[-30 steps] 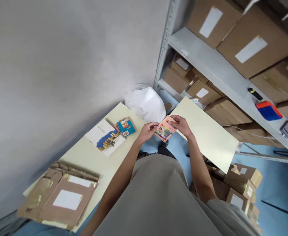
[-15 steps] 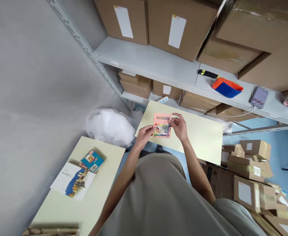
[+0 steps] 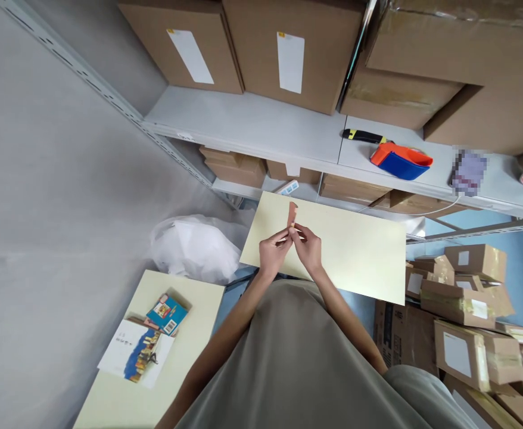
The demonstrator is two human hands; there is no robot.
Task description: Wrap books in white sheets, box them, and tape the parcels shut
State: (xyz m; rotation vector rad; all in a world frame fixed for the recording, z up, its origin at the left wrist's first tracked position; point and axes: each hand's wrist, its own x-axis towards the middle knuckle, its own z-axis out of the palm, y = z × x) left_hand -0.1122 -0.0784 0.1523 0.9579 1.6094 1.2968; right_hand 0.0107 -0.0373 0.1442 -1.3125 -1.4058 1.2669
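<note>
Above the cream table (image 3: 360,256), a pink card (image 3: 292,213) stands up from between my fingertips. It shows as a narrow, curved strip with an uneven right edge; whether it is folded or just turned edge-on I cannot tell. My left hand (image 3: 274,253) pinches its lower end from the left. Close against it, my right hand (image 3: 307,245) pinches the same end from the right. The fingertips of both hands meet there and hide the card's bottom part.
A second cream table at lower left carries a blue booklet (image 3: 168,312) and a white printed sheet (image 3: 139,354). Between the tables sits a white plastic bag (image 3: 196,247). Ahead, a grey shelf (image 3: 243,119) holds cartons, a cutter (image 3: 364,136) and a tape dispenser (image 3: 399,161). Cartons (image 3: 462,351) pile up at right.
The pink card's printed face, earlier spread flat toward me, no longer shows; only a narrow strip does. My hands have come together at its lower end. The view has shifted slightly.
</note>
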